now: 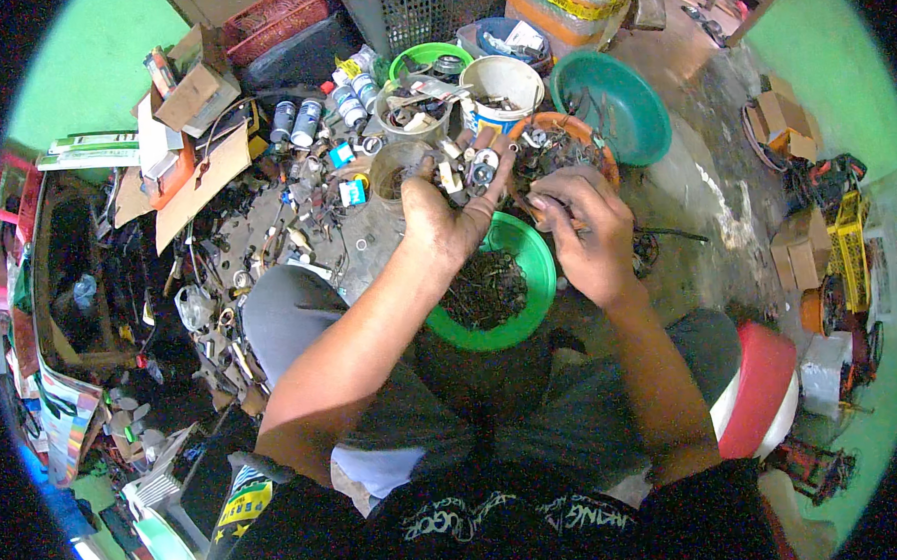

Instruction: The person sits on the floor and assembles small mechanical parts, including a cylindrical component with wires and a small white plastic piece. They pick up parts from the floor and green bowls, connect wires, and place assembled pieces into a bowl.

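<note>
My left hand (441, 215) is turned palm up above the floor. In it lie several small parts, among them a silvery cylindrical piece (484, 168) and a whitish piece (450, 178). To its right is my right hand (592, 234), its thumb and fingers pinched together. Whatever sits between those fingertips is too small to make out. Between my knees, below both hands, stands a green bowl (546, 276) with many small dark metal bits in it. Behind my right hand is an orange bowl (602, 138) of tangled wiry scraps, partly hidden by the hand.
A teal basin (647, 121) stands beyond the orange bowl. Farther back are a white bucket (530, 91), a clear tub (412, 131) and spray cans (306, 121). Loose small parts (291, 222) litter the floor at left. Cardboard boxes (802, 245) line the right wall.
</note>
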`<state>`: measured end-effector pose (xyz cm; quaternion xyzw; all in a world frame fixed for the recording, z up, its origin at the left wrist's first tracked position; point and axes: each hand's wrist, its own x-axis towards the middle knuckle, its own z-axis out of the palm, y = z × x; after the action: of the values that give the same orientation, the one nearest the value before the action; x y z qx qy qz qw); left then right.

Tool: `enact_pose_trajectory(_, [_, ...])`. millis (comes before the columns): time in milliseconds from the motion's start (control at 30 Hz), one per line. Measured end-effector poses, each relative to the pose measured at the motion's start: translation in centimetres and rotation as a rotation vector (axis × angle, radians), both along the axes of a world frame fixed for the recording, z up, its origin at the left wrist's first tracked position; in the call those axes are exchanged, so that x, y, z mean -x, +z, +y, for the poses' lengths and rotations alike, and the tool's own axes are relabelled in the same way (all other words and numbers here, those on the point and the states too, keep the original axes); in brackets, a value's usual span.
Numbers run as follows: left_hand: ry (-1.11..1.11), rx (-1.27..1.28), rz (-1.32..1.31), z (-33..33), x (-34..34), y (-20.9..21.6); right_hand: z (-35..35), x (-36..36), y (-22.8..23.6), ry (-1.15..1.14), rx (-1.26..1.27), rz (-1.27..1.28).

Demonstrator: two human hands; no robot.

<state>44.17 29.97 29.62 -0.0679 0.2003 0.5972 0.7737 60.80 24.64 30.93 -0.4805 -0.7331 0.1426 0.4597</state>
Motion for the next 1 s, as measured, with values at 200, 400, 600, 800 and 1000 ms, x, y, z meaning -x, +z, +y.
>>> enact_pose_trajectory(200, [-0.001, 0.047, -0.114, -0.5, 0.7, -0.4, -2.3, -2.8, -1.9, 0.072, 0.106, -0.139])
enact_pose_trajectory(400, [-0.057, 0.069, -0.067, -1.6, 0.4, -0.7, -5.0, -2.2, -4.3, 0.175, 0.377, -0.008])
enact_pose_trajectory(600, [-0.127, 0.126, 0.089, -2.0, -0.6, -1.5, -4.1, -4.1, -9.6, -0.075, 0.464, 0.305])
enact_pose_trajectory(800, [-0.355, 0.121, 0.199, -1.3, -1.4, -4.9, -0.1, -9.7, -14.9, -0.413, 0.603, 0.583])
enact_pose_trajectory(1000, [-0.541, 0.006, 0.376, -0.8, -3.8, -5.9, 2.9, -11.6, -16.8, -0.427, 0.540, 0.767])
